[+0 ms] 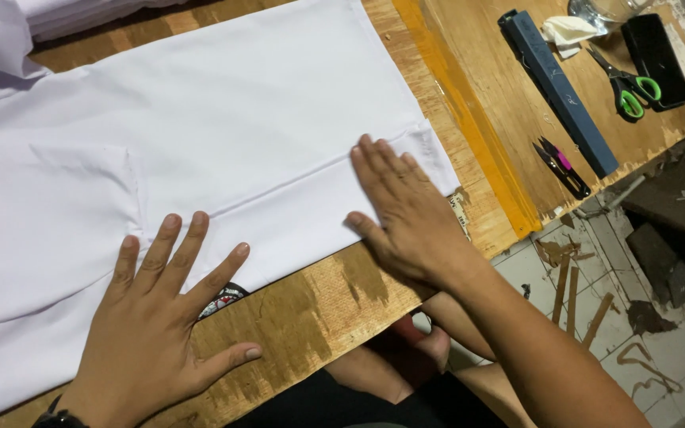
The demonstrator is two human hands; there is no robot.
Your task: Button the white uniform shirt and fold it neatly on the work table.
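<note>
- My left hand (152,317) is bare, with no ring on any finger and short, plain nails.
- I see a black band, a watch or strap (59,415), at that wrist.
- My right hand (406,214) and forearm are bare, with no sleeve.
- I wear dark clothing (334,408) at my lap.

Green-handled scissors (632,89), thread snips (562,168), blue bar (558,89), black phone (657,57).
</note>
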